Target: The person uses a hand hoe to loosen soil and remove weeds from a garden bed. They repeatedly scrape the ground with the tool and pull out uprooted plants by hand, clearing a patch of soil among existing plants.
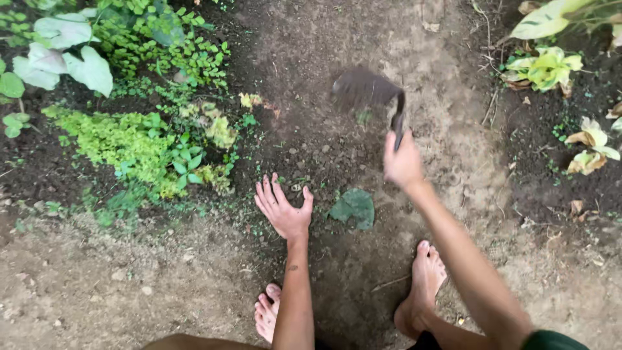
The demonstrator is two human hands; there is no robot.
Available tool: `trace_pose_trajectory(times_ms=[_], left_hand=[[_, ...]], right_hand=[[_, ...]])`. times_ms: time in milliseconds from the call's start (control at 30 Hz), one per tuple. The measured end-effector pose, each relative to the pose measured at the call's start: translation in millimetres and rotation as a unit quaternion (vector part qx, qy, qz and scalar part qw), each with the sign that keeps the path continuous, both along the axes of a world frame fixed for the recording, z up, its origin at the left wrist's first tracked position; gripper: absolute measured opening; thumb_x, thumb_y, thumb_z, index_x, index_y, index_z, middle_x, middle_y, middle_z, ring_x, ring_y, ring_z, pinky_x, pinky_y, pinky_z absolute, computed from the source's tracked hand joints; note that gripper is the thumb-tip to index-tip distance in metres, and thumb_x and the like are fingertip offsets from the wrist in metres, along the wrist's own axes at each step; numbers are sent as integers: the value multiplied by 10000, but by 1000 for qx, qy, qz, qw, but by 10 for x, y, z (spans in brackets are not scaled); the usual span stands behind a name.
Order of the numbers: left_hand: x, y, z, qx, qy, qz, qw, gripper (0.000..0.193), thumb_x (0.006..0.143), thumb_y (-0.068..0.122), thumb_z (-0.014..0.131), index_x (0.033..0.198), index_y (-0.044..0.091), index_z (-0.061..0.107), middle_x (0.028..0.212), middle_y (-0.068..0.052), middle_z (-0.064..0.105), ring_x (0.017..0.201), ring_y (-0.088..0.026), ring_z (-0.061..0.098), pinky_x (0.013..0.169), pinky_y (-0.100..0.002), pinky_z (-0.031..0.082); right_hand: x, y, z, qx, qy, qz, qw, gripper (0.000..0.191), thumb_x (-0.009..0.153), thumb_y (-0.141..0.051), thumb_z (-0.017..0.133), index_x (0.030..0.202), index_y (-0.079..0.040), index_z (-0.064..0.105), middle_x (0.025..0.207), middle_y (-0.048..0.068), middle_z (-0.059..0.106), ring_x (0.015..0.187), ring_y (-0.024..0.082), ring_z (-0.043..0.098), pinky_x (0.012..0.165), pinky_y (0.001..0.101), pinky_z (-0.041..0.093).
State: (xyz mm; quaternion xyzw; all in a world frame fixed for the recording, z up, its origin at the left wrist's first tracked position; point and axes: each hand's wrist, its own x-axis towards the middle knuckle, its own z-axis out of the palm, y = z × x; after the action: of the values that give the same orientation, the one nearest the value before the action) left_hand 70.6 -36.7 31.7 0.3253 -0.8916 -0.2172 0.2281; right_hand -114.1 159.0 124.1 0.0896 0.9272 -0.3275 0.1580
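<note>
A: Where is the hand hoe (368,91)?

B: Raised above the bare soil (311,129), blurred, just beyond the right hand (403,162), whose fingers are wrapped tight around its dark handle.

A: And the left hand (283,209)?

B: Left of the hoe and nearer the body, palm down on the soil, its 5 fingers spread. A flat green leaf (353,207) lies just beside it, green plants (129,139) farther left, 2 bare feet (424,285) below.
</note>
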Motion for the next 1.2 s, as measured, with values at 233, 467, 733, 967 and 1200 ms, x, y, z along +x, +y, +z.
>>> trace_pose_trajectory(times_ms=[233,467,733,967,1200], left_hand=[[8,17,0,-26,36,1,999,782,872,506,759,1464,55,520,1524,-171,497,1473,-396,411,1252,-586,308],[25,-11,134,-7,78,-21,997,846,832,498,800,1464,21,502,1455,-216,515,1421,-419,443,1232,-568,355],[87,-24,275,40,88,-79,992,947,806,518,819,1514,18,436,1479,-219,497,1409,-424,443,1233,-546,356],[308,-5,335,113,122,-85,982,1025,802,472,840,1566,16,331,1551,-259,401,1456,-446,366,1232,-538,333],[309,75,298,144,139,11,980,941,814,402,847,1547,26,393,1543,-261,427,1465,-449,385,1232,-540,346]], right_hand=[[1295,-230,-175,-168,-43,-66,983,347,1051,-417,520,1054,-70,522,586,81,584,418,203,587,376,365,474],[314,-80,-161,-205,40,-101,973,351,1112,-400,480,1040,-61,420,616,57,550,437,177,561,390,361,490],[1850,-458,-205,-100,-18,-60,993,369,1050,-371,438,1179,-26,415,620,182,654,452,312,675,415,435,582],[2737,-633,-54,-12,-11,3,1000,346,1089,-362,493,1117,-20,446,630,227,648,530,412,660,486,533,530],[2770,-569,87,-102,-13,-21,995,347,1039,-418,558,1044,-72,532,565,141,652,462,284,691,471,432,530]])
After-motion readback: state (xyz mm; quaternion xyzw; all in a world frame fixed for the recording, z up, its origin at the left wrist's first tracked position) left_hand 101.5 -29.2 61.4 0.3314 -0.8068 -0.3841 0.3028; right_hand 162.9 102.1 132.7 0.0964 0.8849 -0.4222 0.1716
